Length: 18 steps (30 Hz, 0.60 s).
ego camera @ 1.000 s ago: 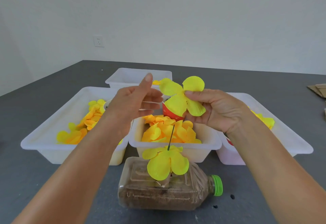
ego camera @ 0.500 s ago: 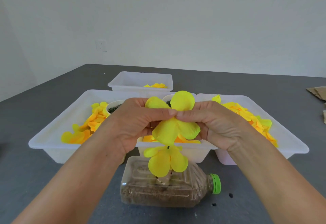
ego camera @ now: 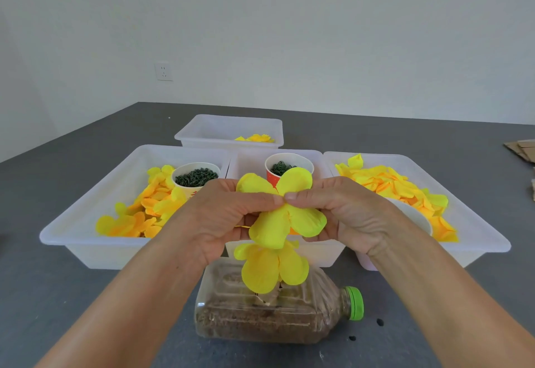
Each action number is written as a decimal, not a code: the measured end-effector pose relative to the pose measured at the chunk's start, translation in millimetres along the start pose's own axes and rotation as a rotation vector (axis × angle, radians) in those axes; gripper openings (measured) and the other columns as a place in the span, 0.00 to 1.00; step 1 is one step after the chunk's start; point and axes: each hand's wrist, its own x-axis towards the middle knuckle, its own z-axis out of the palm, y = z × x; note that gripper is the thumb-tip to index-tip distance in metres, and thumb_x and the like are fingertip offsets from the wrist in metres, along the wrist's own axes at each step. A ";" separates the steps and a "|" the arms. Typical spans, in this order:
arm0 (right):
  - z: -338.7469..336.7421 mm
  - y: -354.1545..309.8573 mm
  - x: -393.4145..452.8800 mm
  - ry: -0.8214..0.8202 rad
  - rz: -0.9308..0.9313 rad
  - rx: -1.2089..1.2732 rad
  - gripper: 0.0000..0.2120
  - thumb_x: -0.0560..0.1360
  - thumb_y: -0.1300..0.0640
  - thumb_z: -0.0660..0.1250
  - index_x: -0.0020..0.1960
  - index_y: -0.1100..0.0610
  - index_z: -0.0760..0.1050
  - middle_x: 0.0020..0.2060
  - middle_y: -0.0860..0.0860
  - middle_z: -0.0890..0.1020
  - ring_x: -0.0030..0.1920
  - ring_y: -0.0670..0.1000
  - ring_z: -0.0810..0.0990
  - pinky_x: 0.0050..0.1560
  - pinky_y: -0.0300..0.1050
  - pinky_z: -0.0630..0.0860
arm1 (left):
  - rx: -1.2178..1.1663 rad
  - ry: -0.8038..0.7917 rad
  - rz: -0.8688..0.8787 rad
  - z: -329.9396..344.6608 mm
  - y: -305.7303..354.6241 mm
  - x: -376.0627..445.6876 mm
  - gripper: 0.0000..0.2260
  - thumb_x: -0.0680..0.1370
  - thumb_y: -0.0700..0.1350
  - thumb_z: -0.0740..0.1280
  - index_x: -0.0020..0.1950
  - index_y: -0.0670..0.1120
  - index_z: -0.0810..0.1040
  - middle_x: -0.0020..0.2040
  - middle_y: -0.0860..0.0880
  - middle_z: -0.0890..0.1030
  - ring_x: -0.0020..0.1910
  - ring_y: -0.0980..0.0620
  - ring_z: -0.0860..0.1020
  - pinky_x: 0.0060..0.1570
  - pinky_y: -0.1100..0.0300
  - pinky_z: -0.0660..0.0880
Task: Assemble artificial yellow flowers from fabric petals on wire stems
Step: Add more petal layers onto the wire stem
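A yellow fabric petal piece [ego camera: 285,220] with several lobes hangs in front of me. My left hand [ego camera: 228,217] and my right hand [ego camera: 344,214] pinch it at its centre from either side, thumbs meeting on top. Just below it a second yellow petal layer [ego camera: 270,269] sits on a stem that rises from a clear bottle [ego camera: 260,312] lying on its side with brown filling and a green cap [ego camera: 355,303]. The wire stem itself is hidden behind the petals.
Several white trays stand behind: the left tray [ego camera: 86,223] with yellow-orange petals and a cup of dark green pieces [ego camera: 196,178], a middle tray with a red cup [ego camera: 278,169], the right tray [ego camera: 477,228] with petals, and a far tray [ego camera: 202,130]. Cardboard [ego camera: 521,150] lies at far right.
My hands came together and lowered the petal piece from up by the red cup to just above the petal layer on the bottle's stem. Both hands now pinch its centre.
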 end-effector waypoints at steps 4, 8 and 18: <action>-0.2 1.6 -0.3 -0.021 0.021 0.050 0.05 0.69 0.60 0.69 0.34 0.55 0.81 0.29 0.49 0.82 0.27 0.46 0.80 0.27 0.37 0.75 | -0.015 -0.033 -0.042 -1.4 -3.0 1.4 0.18 0.56 0.45 0.74 0.44 0.41 0.81 0.39 0.43 0.84 0.33 0.50 0.82 0.37 0.55 0.81; -0.5 1.6 -1.1 -0.051 0.004 0.043 0.06 0.58 0.55 0.71 0.34 0.56 0.81 0.30 0.52 0.83 0.29 0.49 0.81 0.27 0.38 0.76 | -0.023 -0.082 -0.044 -2.3 -2.8 0.6 0.20 0.55 0.45 0.74 0.45 0.40 0.82 0.41 0.41 0.85 0.38 0.45 0.84 0.38 0.54 0.82; 3.0 7.2 0.4 -0.033 0.044 0.127 0.06 0.55 0.58 0.71 0.31 0.57 0.82 0.31 0.53 0.83 0.29 0.49 0.82 0.29 0.40 0.78 | -0.003 -0.072 -0.050 -3.4 -6.3 -1.4 0.20 0.56 0.43 0.74 0.47 0.40 0.81 0.42 0.42 0.84 0.41 0.44 0.83 0.39 0.53 0.81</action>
